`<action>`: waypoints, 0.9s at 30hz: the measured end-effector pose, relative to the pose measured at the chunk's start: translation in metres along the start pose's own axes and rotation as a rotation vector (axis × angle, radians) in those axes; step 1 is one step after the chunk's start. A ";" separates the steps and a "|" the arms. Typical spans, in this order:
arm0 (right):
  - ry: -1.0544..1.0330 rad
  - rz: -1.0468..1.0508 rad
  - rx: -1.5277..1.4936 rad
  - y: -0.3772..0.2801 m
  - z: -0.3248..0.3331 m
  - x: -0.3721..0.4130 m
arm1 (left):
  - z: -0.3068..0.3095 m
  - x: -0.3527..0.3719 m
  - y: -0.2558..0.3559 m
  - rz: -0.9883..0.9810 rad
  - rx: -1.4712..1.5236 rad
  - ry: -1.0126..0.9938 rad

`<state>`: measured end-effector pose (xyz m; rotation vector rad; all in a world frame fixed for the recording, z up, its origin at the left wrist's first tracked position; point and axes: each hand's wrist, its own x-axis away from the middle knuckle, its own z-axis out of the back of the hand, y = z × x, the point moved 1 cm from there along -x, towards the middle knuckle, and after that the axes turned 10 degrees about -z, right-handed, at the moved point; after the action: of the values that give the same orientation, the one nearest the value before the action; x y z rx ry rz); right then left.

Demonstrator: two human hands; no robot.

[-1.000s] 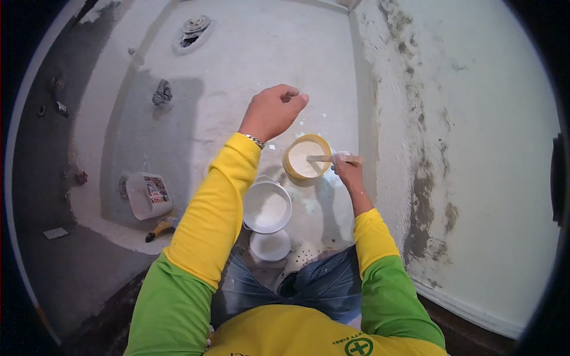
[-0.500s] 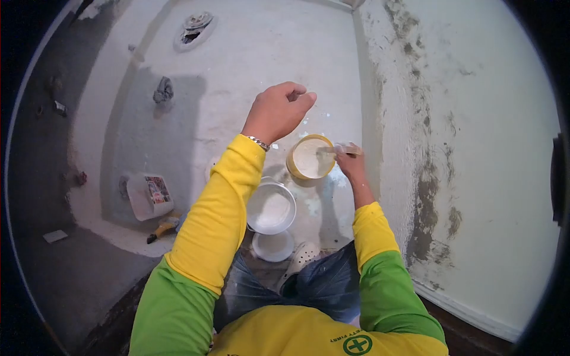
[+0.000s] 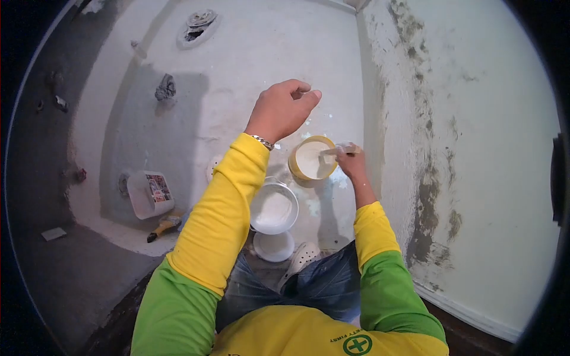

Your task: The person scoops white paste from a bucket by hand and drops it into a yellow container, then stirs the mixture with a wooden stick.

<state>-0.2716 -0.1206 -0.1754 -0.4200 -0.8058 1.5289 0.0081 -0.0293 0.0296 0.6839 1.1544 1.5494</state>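
My left hand [image 3: 285, 108] is raised above the pale floor, fingers loosely curled, with nothing seen in it. A chain bracelet [image 3: 262, 141] circles its wrist. My right hand [image 3: 351, 161] grips a paintbrush [image 3: 330, 152] at the right rim of a yellow tub [image 3: 303, 172]. The brush's working end lies over the white paint [image 3: 312, 158] in the tub, and my fingers partly cover the handle. Nearer me stands a white bucket [image 3: 295, 215] with a white layer inside. Below the bucket, a round white lid [image 3: 274, 247] lies by my shoe [image 3: 304, 256].
A cut-open white container [image 3: 139, 196] lies left, beside a brush with a yellowish handle [image 3: 164, 226]. Farther off are a grey clump [image 3: 166, 87] and a drain-like opening [image 3: 198, 29]. A stained wall [image 3: 424, 178] rises close on my right.
The view has shifted slightly. My left hand stays raised in nearly the same pose. In my right hand, the paintbrush has tilted a little at the tub's rim.
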 end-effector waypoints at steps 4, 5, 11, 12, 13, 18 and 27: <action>-0.208 0.165 -0.087 -0.024 -0.002 0.020 | 0.001 -0.001 -0.001 -0.043 0.001 0.026; -0.331 0.021 -0.184 -0.027 0.004 0.022 | 0.002 -0.001 0.000 -0.034 0.015 0.014; -0.047 -0.094 0.042 -0.007 0.012 -0.003 | 0.005 -0.003 -0.003 -0.056 0.032 0.001; -0.047 -0.105 0.052 -0.003 0.009 -0.001 | 0.005 -0.003 -0.003 -0.070 0.030 0.013; -0.119 0.010 -0.065 -0.012 0.006 0.007 | 0.007 -0.002 0.002 -0.039 0.077 -0.007; -0.449 -0.124 -0.150 -0.042 0.010 0.026 | 0.004 -0.002 0.008 -0.129 0.093 0.019; -0.118 -0.017 -0.209 -0.016 -0.021 0.035 | -0.010 -0.005 0.017 -0.076 0.145 -0.004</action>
<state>-0.2508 -0.0825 -0.1712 -0.4780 -1.0641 1.4689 -0.0059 -0.0375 0.0421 0.7303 1.2842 1.4105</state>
